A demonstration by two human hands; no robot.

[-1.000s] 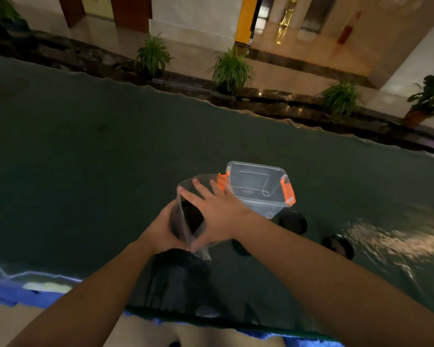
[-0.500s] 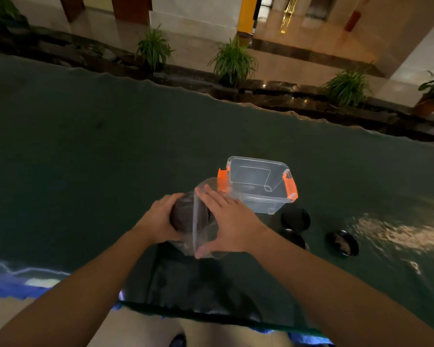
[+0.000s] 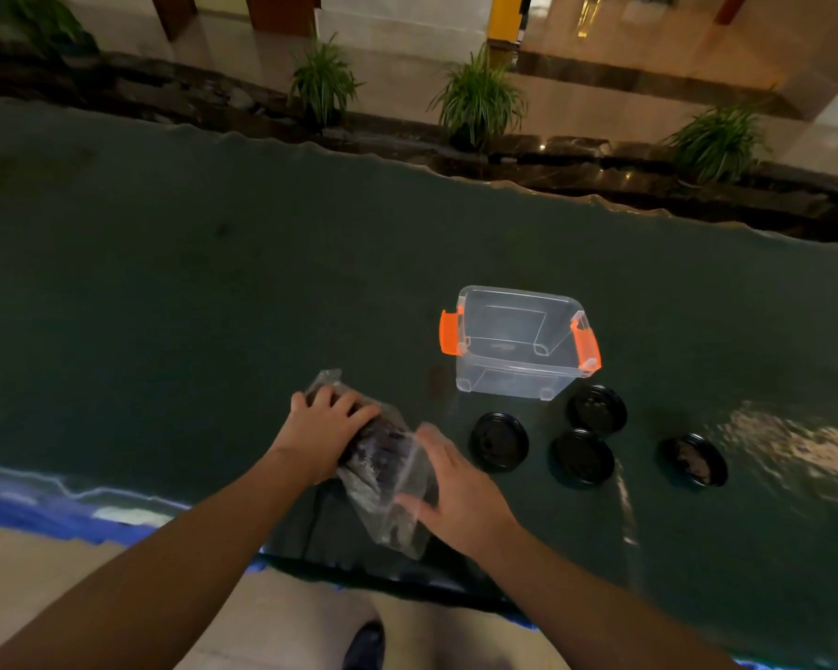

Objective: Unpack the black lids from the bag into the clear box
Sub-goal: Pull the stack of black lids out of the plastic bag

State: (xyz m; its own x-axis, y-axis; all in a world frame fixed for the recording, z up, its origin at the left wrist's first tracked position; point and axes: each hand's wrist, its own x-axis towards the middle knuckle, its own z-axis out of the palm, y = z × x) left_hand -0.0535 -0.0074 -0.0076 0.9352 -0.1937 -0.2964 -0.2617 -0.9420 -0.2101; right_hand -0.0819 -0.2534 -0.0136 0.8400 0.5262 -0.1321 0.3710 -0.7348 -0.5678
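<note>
Head view: both hands on the clear plastic bag (image 3: 383,469) at the near table edge, nothing packed yet.
Left hand (image 3: 322,430): curled over the bag's far end, clamping the dark stack of lids inside it.
Right hand (image 3: 456,490): fingers spread, pressing the bag's near, open end.
Clear box (image 3: 518,348): open, orange latches out, and it looks empty!
Loose black lids (image 3: 499,441): four on the green table cover (image 3: 165,292), just in front of the box, none inside.
Left to do: empty the bag, then move every lid into the box.
</note>
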